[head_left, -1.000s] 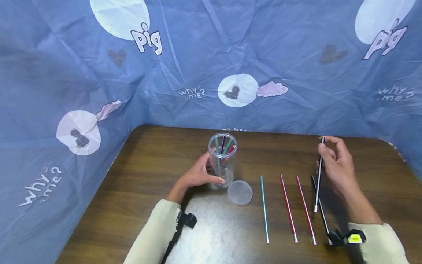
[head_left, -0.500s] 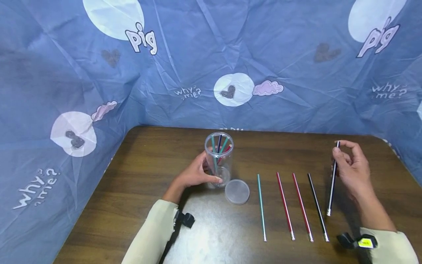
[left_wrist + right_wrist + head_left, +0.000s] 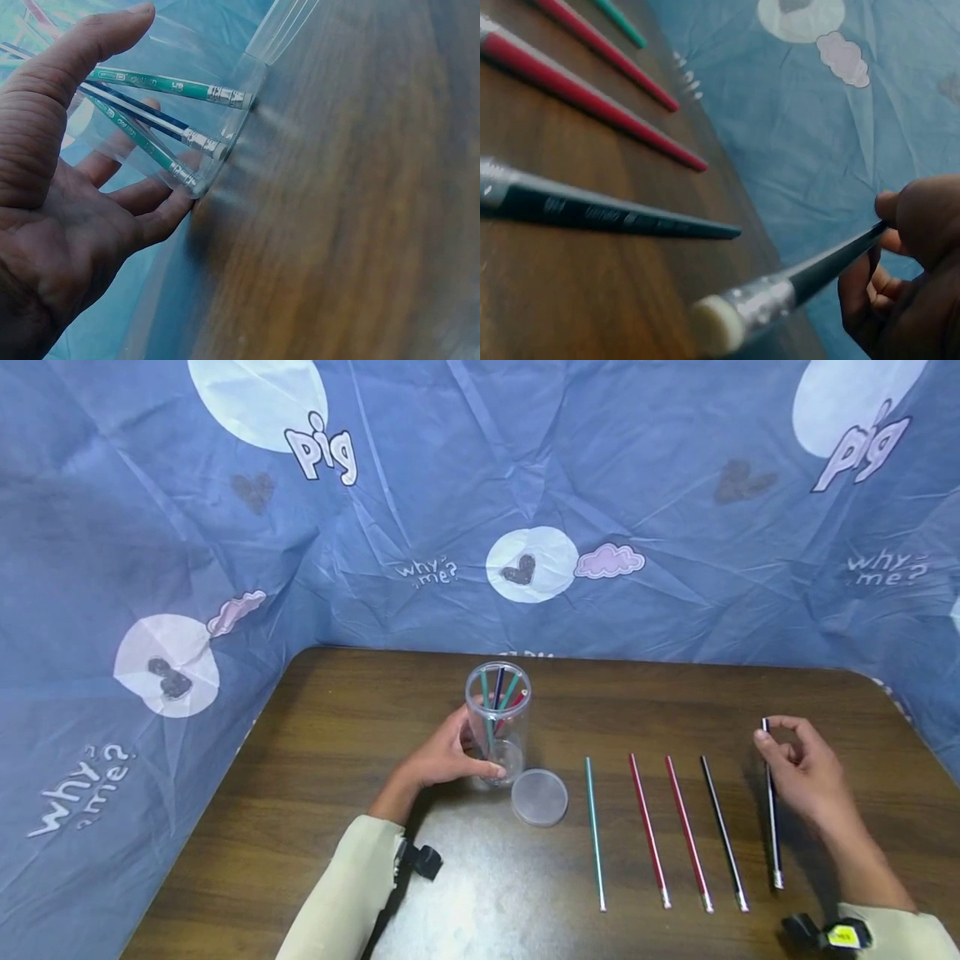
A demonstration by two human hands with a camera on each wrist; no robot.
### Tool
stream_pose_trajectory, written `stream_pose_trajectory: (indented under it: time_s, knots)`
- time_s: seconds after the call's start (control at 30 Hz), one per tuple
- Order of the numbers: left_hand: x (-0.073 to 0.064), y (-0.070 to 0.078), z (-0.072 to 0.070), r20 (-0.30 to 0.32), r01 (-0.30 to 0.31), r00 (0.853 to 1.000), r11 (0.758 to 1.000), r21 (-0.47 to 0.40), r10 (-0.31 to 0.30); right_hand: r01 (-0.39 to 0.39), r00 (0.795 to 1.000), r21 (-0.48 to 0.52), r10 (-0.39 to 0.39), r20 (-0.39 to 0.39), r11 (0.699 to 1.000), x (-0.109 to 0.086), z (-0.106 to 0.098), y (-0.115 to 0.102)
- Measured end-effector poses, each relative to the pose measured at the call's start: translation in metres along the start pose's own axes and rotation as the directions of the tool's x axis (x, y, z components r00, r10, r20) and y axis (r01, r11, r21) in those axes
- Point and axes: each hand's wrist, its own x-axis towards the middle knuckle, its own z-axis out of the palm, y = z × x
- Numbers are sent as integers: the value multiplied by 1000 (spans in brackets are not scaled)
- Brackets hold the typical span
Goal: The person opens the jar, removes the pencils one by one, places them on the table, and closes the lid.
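Note:
My left hand (image 3: 450, 752) grips a clear plastic jar (image 3: 517, 727), thumb in front and fingers behind. Inside the jar lean several pencils, among them a green pencil (image 3: 157, 81), a dark blue pencil (image 3: 161, 124) and a red one (image 3: 517, 700), erasers down for those seen in the left wrist view. My right hand (image 3: 806, 768) pinches a dark pencil (image 3: 772, 827) by its far end between thumb and fingers. Its eraser end (image 3: 720, 324) points toward the wrist camera. Just left of it on the table lies another dark pencil (image 3: 723, 831).
Two red pencils (image 3: 649, 831) (image 3: 688, 831) and a green pencil (image 3: 595, 831) lie in a row left of the dark one. A round translucent lid (image 3: 540, 797) lies by the jar's base. Blue printed cloth (image 3: 420, 510) hangs behind the wooden table (image 3: 360, 710).
The right hand has carried its dark pencil rightward past the row, then lowered it toward the table's near side. The left hand stays on the jar.

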Motion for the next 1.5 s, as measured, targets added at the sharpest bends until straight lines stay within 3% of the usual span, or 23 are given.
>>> stream_pose_trajectory:
  time_s: [0.2,0.53,0.83,1.17,1.5]
  knots:
    - [-1,1,0,2,-4,1000,1000,3,3,-15,996,-192,32,88,981,-5,1,9]
    - [0,2,1,-8,-3,1000,1000,23,3,-32,987,-318,81,142,947,-7,12,17]
    - [-3,27,5,5,2,1000,1000,17,-2,-50,976,-430,135,169,901,-9,17,17]
    - [-4,26,5,4,5,1000,1000,8,-5,-57,976,-471,149,160,880,-13,20,15]
    - [-5,31,5,-17,23,1000,999,35,-22,-64,977,-471,152,152,880,-14,21,15]
